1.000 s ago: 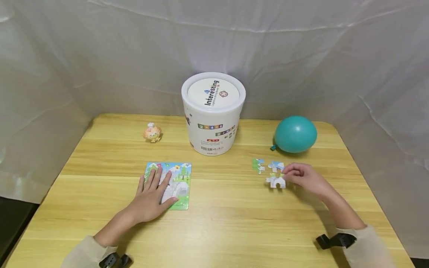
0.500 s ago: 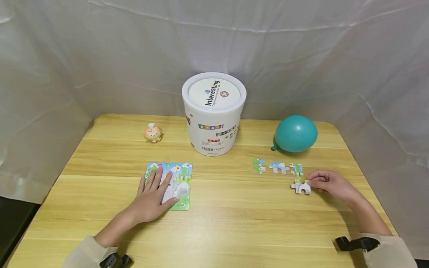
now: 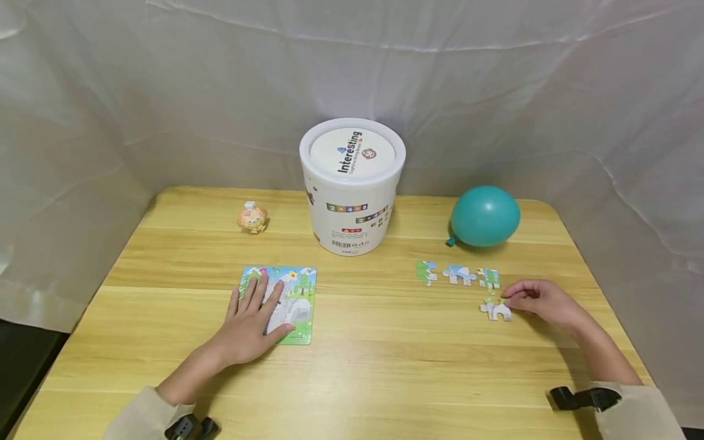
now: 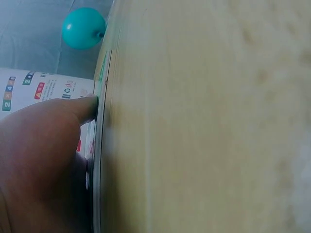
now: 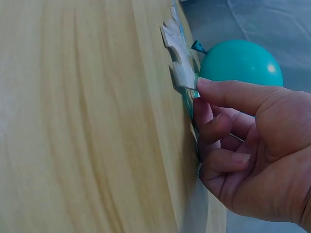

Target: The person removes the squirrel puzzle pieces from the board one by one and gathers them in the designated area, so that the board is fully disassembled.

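Note:
My left hand [image 3: 247,330] lies flat, fingers spread, on a square picture puzzle board [image 3: 301,305] at the left of the table. Its thumb [image 4: 80,108] rests at the board's edge in the left wrist view. With thumb and fingertips, my right hand [image 3: 544,302] pinches a mostly white puzzle piece [image 3: 497,310] by its right edge. The right wrist view shows this held piece [image 5: 181,58] tilted at the thumb tip, the other fingers curled behind. Just beyond it, three pieces lie in a row: a green one [image 3: 425,271], a blue-and-white one [image 3: 459,275] and a tree one [image 3: 489,278].
A white lidded bucket [image 3: 352,201] printed with number tiles stands at the back centre. Behind the puzzle pieces sits a teal balloon [image 3: 485,216]. A small chef-hatted figurine [image 3: 252,219] stands at the back left. Pale curtain [image 3: 484,79] encloses the table [image 3: 374,373] at the back and sides.
My right hand has moved right and slightly nearer with the held piece, uncovering the tree piece, and has since stayed almost still. The balloon has shifted slightly back. My left hand stays on the board.

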The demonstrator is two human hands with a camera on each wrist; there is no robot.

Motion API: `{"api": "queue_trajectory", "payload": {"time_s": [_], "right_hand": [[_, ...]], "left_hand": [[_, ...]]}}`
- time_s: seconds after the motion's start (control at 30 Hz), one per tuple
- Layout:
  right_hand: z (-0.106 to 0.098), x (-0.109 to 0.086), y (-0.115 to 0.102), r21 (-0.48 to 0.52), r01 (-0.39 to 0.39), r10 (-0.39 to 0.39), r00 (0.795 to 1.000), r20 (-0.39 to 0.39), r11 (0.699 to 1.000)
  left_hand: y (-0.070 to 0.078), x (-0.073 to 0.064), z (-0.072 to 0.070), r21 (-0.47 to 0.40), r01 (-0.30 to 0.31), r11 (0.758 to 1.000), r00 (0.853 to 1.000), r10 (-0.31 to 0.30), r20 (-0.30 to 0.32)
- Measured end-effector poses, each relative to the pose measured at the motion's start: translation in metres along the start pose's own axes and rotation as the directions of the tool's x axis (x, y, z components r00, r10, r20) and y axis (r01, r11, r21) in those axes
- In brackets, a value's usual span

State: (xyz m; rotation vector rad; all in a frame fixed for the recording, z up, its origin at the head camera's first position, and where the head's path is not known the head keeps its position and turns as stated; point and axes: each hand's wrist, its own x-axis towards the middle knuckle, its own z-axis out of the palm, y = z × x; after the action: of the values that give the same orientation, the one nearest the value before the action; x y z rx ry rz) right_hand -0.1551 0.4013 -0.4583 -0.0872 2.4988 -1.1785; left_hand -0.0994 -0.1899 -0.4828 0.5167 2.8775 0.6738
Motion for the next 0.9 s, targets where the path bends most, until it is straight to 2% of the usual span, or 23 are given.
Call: {"api": "queue_trajectory", "payload": {"time_s": [0.2,0.33,0.43,0.53,0.7,0.9], "right_hand": [[-0.011,-0.009,-0.007,-0.072,0.045,-0.046,0.999,-0.011,0.996],[-0.014,-0.011,-0.017,-0.061,0.067,-0.068,0.998,-0.012,0.996],[-0.01,-0.008,-0.028,-0.073,0.088,-0.088,0.996,-0.006,0.993],[-0.001,-0.004,-0.041,-0.079,0.113,-0.113,0.994,0.008,0.991],[0.02,0.006,-0.066,-0.041,0.168,-0.164,0.983,0.079,0.985],[0.051,0.026,-0.098,-0.002,0.232,-0.228,0.956,0.183,0.973]], "left_hand": [[0.004,0.002,-0.004,-0.021,-0.001,1.0,1.0,0.002,0.011],[0.004,0.001,-0.006,-0.043,-0.002,0.999,1.0,0.002,0.002],[0.005,0.0,-0.008,-0.05,0.017,0.999,1.0,-0.016,0.019],[0.006,0.001,-0.011,-0.058,0.023,0.998,1.0,-0.022,0.023],[0.006,0.002,-0.015,-0.071,0.031,0.997,0.999,-0.03,0.012],[-0.001,-0.003,-0.021,-0.104,0.045,0.994,0.999,-0.045,0.0]]}}
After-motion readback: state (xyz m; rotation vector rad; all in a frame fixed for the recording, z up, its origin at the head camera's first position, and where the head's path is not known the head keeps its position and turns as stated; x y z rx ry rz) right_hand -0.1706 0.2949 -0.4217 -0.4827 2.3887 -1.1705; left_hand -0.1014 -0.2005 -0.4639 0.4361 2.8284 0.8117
